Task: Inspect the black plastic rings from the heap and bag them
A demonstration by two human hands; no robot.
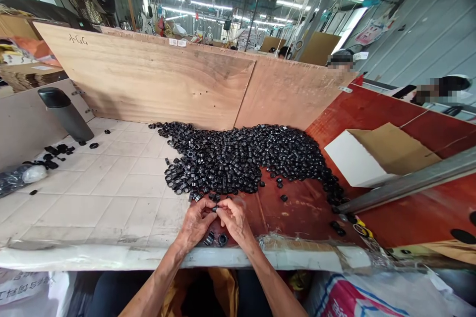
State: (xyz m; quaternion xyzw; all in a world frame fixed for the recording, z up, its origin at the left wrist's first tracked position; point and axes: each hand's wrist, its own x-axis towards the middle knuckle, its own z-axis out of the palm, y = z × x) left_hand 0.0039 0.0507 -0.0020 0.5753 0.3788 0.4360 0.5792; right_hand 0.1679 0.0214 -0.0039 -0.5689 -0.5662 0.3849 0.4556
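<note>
Landmark: pile of black rings (pixel 223 158). Just on its near side, left hand (pixel 196 220) and right hand (pixel 232 218) meet, fingertips pinched nearly closed on one small black part (pixel 214 209). Two loose rings (pixel 222 240) lie nearer the wearer than the pile.

Surroundings: wooden board (pixel 167 77) walls the pile's far side. Metal bar (pixel 409 181) slants down to the pile's right end, crossing before the lower edge of an open box (pixel 357 158). Left of the pile, well apart: dark bottle (pixel 69 116), tilted in view; plastic bag (pixel 15 181) beyond more black bits (pixel 55 151).

Obscured: fingertips cover most of the pinched part; shape not readable. Bag cut off at left edge, contents unclear. Printed sack (pixel 349 297), below and right of the pile, also cut off.
</note>
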